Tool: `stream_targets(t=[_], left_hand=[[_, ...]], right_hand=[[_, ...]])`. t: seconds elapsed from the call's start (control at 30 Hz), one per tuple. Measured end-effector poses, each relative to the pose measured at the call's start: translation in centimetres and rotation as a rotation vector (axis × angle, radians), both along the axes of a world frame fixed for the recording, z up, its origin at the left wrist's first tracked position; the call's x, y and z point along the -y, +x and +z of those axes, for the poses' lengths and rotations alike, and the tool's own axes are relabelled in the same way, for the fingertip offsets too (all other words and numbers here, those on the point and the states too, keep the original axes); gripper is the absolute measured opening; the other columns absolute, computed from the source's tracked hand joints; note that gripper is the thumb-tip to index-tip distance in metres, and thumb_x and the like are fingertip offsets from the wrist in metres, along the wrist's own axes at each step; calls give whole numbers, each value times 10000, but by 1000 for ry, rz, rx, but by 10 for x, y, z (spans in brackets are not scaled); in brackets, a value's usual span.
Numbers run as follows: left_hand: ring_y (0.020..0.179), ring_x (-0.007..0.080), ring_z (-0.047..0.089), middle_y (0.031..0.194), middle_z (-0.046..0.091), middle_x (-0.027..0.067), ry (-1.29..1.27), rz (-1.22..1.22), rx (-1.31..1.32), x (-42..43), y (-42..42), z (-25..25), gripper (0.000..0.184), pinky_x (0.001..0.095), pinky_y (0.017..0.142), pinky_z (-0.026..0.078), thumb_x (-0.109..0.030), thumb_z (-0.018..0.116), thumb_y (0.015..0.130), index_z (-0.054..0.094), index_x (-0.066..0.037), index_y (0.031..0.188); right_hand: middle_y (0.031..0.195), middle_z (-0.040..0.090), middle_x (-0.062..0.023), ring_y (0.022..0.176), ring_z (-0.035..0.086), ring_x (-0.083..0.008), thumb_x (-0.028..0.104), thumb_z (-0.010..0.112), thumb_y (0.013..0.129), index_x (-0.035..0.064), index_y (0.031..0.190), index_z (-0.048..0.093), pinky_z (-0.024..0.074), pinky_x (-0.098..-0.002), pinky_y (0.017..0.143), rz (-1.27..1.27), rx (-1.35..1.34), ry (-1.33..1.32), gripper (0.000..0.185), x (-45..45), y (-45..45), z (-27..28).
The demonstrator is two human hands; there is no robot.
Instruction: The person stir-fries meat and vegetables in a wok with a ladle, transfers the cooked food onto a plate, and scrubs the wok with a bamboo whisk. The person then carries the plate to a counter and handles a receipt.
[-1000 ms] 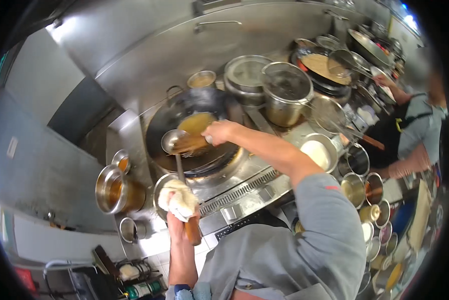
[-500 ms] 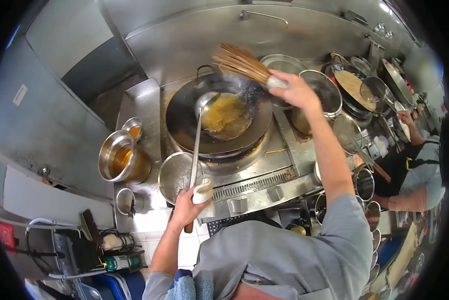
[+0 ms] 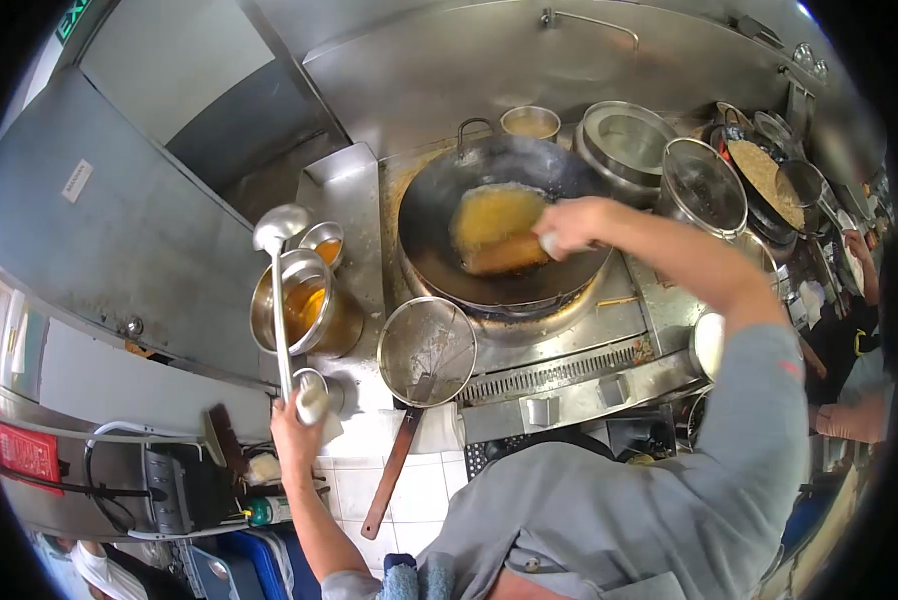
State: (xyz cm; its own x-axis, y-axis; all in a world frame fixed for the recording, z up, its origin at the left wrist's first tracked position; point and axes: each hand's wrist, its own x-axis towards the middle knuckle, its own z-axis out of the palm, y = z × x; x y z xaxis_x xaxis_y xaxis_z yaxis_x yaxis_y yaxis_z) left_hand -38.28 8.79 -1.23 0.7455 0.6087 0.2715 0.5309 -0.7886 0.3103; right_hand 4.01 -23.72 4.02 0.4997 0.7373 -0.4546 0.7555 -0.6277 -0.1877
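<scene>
My right hand [image 3: 575,226] is closed around the pale grip of a bamboo wok brush [image 3: 504,256]. The bristles, smeared by motion, are down inside a big dark wok [image 3: 431,240], against the yellowish liquid [image 3: 494,212] at its bottom. My left hand [image 3: 297,440] grips the long handle of a metal ladle [image 3: 281,330], its bowl raised above a steel pot of amber liquid [image 3: 344,325]. A white, cloth-like bundle [image 3: 312,400] is also at the left hand's fingers. Beside the wok, a round strainer [image 3: 427,352] lies with its wooden handle pointing toward me.
A small bowl [image 3: 325,240] of orange liquid stands behind the pot. Right of the wok are steel pots [image 3: 624,140] and a wire-mesh strainer [image 3: 704,185]. Farther right, another wok holds tan food [image 3: 764,180], near a co-worker's arm [image 3: 861,262]. A tap [image 3: 594,28] juts from the back wall.
The brush has come down from above the wok's far right edge into the wok. My left hand has carried the ladle out of the wok, leftward over the pot. The view has shifted left.
</scene>
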Motion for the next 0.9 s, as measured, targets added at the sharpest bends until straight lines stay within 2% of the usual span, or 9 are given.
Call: stream_targets(t=[0.07,0.13,0.33,0.43,0.47,0.57,0.73,0.8,0.9], left_hand=[[856,399,608,920,619,226,-56,-3,55,-20,5,-7,404,455,761,482,-218,776,699,653,-4,1019],[844,383,628,898,640,230,-132,2,75,-26,9,-10,362,438,754,493,-207,767,708,664,-2,988],[841,382,615,886,631,224,-107,1,-29,-46,4,-21,429,430,764,494,-231,797,674,660,14,998],[887,384,601,900,622,229,-151,4,-81,-52,8,-18,455,439,801,486,-255,801,666,660,2,1014],[896,386,598,902,621,233,-144,-13,-100,-55,12,-18,454,442,807,485,-257,800,666,661,-2,1014],[953,400,585,1006,606,250,-236,38,-184,-54,24,-10,456,455,849,475,-265,798,664,669,-33,1035],[1039,367,584,1275,535,205,280,-85,11,-39,13,-4,581,412,937,465,-268,787,699,605,-45,1204],[1067,289,580,1235,551,164,-531,-51,452,9,26,24,702,366,928,466,-247,763,744,464,21,1320],[1174,255,497,1337,458,169,-1130,-339,595,33,34,6,764,352,981,419,-314,697,801,349,10,1399]], right_hand=[[800,688,-143,773,672,-254,245,732,676,132,978,699,535,-414,663,-87,176,331,324,-52,53,-84],[1034,670,-180,846,673,-307,256,734,719,124,1175,626,546,-397,747,-555,-220,420,487,-68,20,-74],[1191,621,-166,1102,591,-308,279,759,687,156,1325,541,463,-368,954,-117,-161,213,685,18,-5,-58],[1043,676,-136,960,645,-298,265,759,652,131,1136,651,502,-395,837,-164,-107,104,513,-17,18,-22],[969,685,-132,896,656,-288,255,758,643,118,1056,655,508,-396,785,-8,106,369,448,-37,66,-90],[1135,644,-89,861,652,-283,233,755,719,224,1329,528,558,-419,624,-702,-300,478,650,-75,13,-79],[1122,652,-127,935,649,-241,232,748,715,211,1359,504,548,-368,786,-217,-263,128,689,27,-19,-48],[1130,650,-150,999,642,-274,216,748,694,186,1337,528,510,-372,884,-40,-82,-13,680,71,6,-23],[1106,655,-146,994,637,-331,232,714,743,138,1196,616,524,-403,853,-54,312,-128,473,58,55,-26]])
